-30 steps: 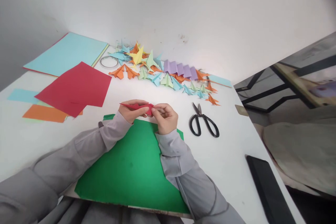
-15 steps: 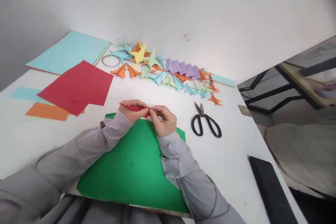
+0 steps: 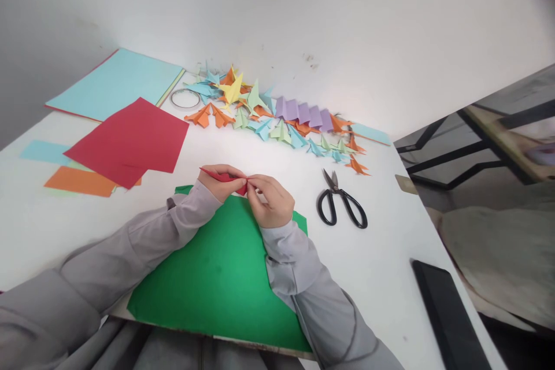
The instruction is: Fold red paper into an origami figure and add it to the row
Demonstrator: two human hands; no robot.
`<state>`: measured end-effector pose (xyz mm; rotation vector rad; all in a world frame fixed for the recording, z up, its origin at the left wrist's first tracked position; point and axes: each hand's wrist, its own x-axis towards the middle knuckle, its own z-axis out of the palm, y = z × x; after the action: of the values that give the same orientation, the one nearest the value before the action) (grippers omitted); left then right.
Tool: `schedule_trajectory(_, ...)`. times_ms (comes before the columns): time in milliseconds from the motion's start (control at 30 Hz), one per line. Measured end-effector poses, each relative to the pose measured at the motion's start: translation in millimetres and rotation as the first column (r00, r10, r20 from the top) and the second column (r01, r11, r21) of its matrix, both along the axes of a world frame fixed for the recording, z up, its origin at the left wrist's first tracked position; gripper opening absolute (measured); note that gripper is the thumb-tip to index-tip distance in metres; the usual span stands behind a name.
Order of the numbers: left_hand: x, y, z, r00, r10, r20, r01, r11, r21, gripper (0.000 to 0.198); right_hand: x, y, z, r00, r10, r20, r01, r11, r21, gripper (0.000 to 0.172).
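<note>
A small folded piece of red paper [image 3: 222,176] is held between my two hands, above the far edge of a green board [image 3: 217,272]. My left hand [image 3: 220,182] is closed around it, with a pointed end sticking out past the fingers on the left. At the paper's right end, the thumb and fingertips of my right hand [image 3: 272,199] pinch it. The fingers cover much of the paper, so its full shape is hidden.
Folded paper figures [image 3: 260,121] in several colours line the wall. Black-handled scissors [image 3: 342,205] lie open on the right, a black phone-like slab [image 3: 451,318] nearer. Red sheets [image 3: 134,141], an orange strip [image 3: 80,181], a blue stack [image 3: 117,84] and a tape roll [image 3: 185,99] lie left.
My right hand has turned slightly, its fingers reaching straighter over the red paper's end. My left hand keeps its grip. The whole view has shifted a little.
</note>
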<state>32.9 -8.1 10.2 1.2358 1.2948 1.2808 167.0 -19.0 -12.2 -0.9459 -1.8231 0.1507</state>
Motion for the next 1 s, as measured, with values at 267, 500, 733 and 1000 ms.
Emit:
schedule_trajectory(267,-1.2,0.3,1.3,0.999,0.009,0.032,-0.008,1.0,-0.026,0.008,3.8,-0.3,-2.6,0.992,-0.011,0.129,0.001,0.998,0.071,0.022)
schedule_trajectory(500,-2.1,1.9,2.1,0.991,0.009,0.134,0.004,0.996,-0.092,0.01,1.4,-5.1,2.8,0.999,0.027,0.032,-0.027,1.0,-0.013,0.019)
schedule_trajectory(733,-3.6,3.3,3.9,0.994,0.02,0.11,-0.008,0.995,-0.104,0.011,-7.0,-0.5,5.5,0.747,-0.133,-0.651,-0.338,0.768,-0.545,0.02)
schedule_trajectory(1000,-2.5,2.6,3.6,0.983,0.023,0.181,-0.001,0.992,-0.122,0.014,-8.8,2.6,6.2,0.643,-0.138,-0.754,-0.57,0.571,-0.591,0.026)
